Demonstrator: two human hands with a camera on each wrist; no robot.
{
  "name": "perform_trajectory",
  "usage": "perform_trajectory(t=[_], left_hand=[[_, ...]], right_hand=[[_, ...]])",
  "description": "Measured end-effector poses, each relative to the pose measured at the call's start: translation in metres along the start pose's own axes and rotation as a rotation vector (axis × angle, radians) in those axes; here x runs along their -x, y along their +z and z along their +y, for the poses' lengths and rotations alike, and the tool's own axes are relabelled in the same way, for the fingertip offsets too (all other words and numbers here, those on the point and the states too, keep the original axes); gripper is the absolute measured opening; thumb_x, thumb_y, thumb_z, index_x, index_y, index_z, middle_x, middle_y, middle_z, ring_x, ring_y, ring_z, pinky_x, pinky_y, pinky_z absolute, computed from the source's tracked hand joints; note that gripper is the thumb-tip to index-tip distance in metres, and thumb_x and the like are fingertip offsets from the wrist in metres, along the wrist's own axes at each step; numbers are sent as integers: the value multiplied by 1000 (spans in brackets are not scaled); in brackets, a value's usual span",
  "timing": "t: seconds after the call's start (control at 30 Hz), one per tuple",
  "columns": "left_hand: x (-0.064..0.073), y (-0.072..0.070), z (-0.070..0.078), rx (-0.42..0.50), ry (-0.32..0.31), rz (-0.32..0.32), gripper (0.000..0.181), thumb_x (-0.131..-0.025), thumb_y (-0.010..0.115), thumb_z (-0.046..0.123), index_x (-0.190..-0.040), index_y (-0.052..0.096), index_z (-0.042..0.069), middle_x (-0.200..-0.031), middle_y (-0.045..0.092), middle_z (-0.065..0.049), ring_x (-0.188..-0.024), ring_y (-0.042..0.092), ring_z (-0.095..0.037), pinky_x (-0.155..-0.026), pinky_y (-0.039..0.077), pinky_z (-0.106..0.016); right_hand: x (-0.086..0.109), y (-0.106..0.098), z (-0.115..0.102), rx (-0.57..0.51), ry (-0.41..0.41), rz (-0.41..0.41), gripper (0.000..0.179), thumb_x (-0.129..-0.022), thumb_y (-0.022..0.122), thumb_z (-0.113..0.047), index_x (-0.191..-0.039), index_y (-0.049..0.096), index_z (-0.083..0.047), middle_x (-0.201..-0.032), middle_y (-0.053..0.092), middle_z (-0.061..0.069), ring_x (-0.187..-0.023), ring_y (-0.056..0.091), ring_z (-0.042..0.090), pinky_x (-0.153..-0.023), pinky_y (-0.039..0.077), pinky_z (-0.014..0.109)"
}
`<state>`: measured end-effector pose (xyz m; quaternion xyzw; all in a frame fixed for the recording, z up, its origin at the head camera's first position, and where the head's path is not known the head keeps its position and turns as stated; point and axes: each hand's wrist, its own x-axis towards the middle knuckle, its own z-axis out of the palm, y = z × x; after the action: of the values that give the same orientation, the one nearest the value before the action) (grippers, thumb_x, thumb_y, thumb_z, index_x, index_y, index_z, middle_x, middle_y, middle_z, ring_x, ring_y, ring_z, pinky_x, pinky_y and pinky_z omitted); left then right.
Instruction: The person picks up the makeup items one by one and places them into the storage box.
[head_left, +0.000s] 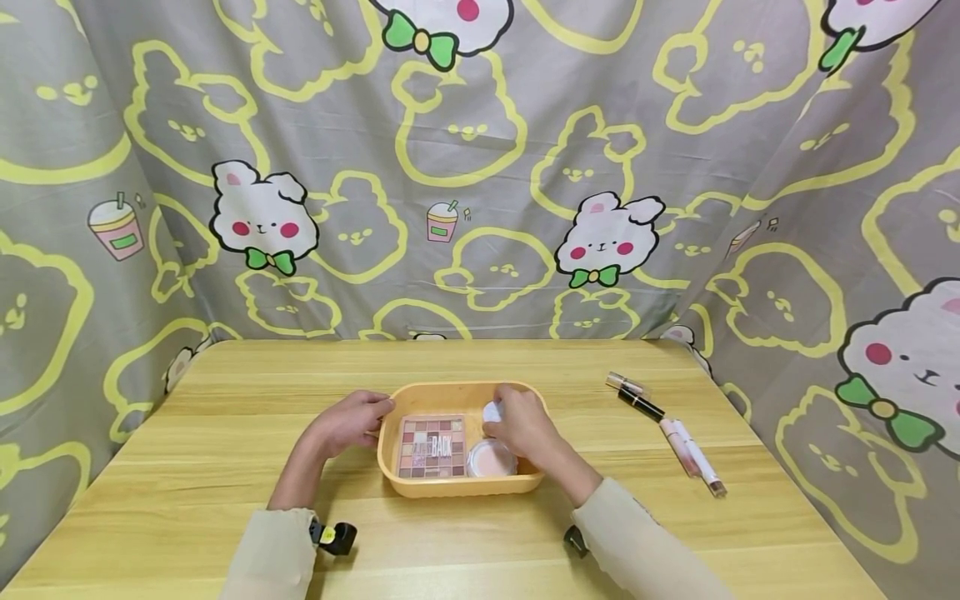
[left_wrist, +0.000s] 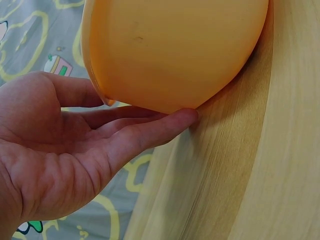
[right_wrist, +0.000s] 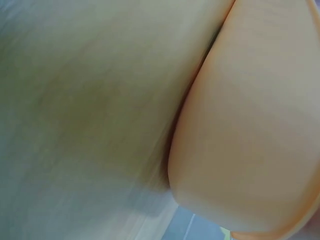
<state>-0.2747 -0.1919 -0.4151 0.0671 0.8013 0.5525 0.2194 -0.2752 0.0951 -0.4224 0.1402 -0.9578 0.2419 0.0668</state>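
A yellow-orange plastic basket (head_left: 468, 487) stands on the wooden table. At its left end my left hand (head_left: 356, 425) holds the rim; in the left wrist view the thumb is at the rim and the fingers (left_wrist: 170, 125) lie along the outer wall. Inside the basket are an eyeshadow palette (head_left: 432, 447) with many small pans and a round compact (head_left: 492, 458) to its right. My right hand (head_left: 525, 423) reaches in over the right side and pinches a white round item (head_left: 492, 412), mostly hidden by the fingers. The right wrist view catches only the basket's outer wall (right_wrist: 245, 120).
To the right of the basket, a clear-and-silver tube (head_left: 624, 382), a black tube (head_left: 641, 405) and two pale pink and white tubes (head_left: 693, 454) lie on the table (head_left: 285, 375). A grey patterned curtain (head_left: 465, 283) hangs behind and at both sides.
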Motion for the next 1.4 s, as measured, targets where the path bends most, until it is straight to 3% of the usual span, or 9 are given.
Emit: perform_trajectory(t=[0.23, 0.67, 0.97, 1.4], left_hand=[[-2, 0, -1, 12, -8, 18, 49, -110, 36, 19, -144, 43, -16, -127, 63, -26, -114, 66, -30, -85, 61, -40], [-2, 0, -2, 3, -19, 34, 49, -110, 36, 19, -144, 42, -15, -124, 64, -25, -111, 67, -28, -84, 61, -40], [-1, 1, -1, 3, -26, 33, 51, -110, 35, 19, -146, 37, -17, -131, 61, -29, -118, 65, -34, -88, 61, -43], [-1, 1, 0, 13, -9, 15, 55, -111, 35, 20, -149, 30, -20, -141, 50, -37, -129, 56, -46, -91, 60, -47]], right_hand=[[-1, 2, 1, 7, -14, 3, 36, -78, 88, -20, -99, 66, -2, -83, 68, 10, -74, 59, 19, -63, 52, 31], [0, 1, -2, -1, 27, -65, 37, -82, 85, -23, -105, 66, -2, -82, 67, 9, -72, 59, 19, -59, 49, 26], [2, -1, -5, -9, 2, -77, 31, -89, 76, -19, -109, 66, 3, -77, 66, 10, -60, 54, 16, -51, 43, 24], [4, 0, -6, -40, 6, -86, 27, -90, 73, -16, -109, 66, 3, -88, 70, 15, -68, 59, 18, -59, 51, 27]])
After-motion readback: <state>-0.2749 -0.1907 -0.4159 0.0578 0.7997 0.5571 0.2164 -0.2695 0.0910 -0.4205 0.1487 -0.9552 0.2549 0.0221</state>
